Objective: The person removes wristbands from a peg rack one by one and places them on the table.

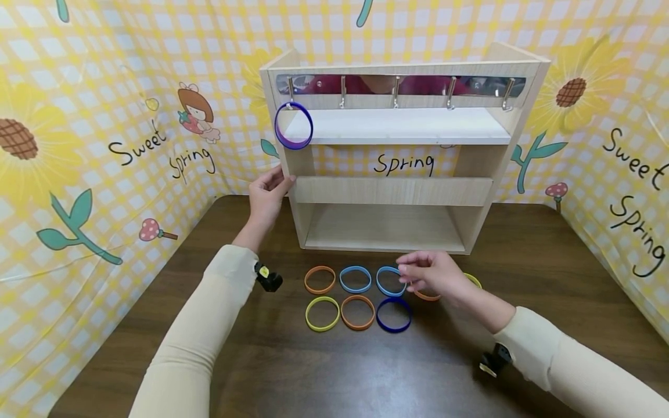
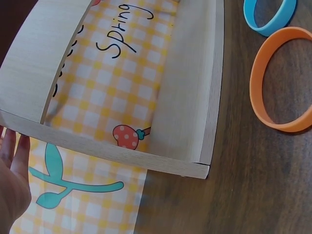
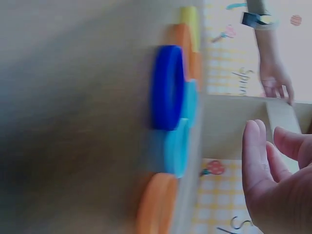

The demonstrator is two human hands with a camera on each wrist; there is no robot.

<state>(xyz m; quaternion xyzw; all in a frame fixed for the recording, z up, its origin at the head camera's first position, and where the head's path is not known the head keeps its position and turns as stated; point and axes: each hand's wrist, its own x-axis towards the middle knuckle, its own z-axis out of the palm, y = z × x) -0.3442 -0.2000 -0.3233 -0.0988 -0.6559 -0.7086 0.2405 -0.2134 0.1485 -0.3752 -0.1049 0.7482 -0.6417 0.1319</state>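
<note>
My left hand [image 1: 268, 194] touches the left side panel of a pale wooden shelf [image 1: 389, 191], its fingers on the outer face. Above it, a dark blue wristband [image 1: 294, 146] with a purple tinge hangs from the leftmost hook; whether it is one band or two I cannot tell. My right hand [image 1: 434, 273] hovers over the table, holding nothing, thumb apart from the fingers in the right wrist view. Nearest to it are a light blue wristband [image 1: 392, 294] and an orange wristband [image 1: 427, 298] partly hidden below it. A dark blue wristband [image 3: 165, 87] lies just in front.
Further wristbands lie left of my right hand: orange [image 1: 320, 292], light blue [image 1: 355, 291], yellow [image 1: 322, 330] and another orange [image 1: 358, 328]. A yellow wristband [image 1: 473, 280] shows behind the right wrist. The metal hook rail [image 1: 371, 85] spans the shelf's top; checked cloth [image 1: 157, 75] surrounds the table.
</note>
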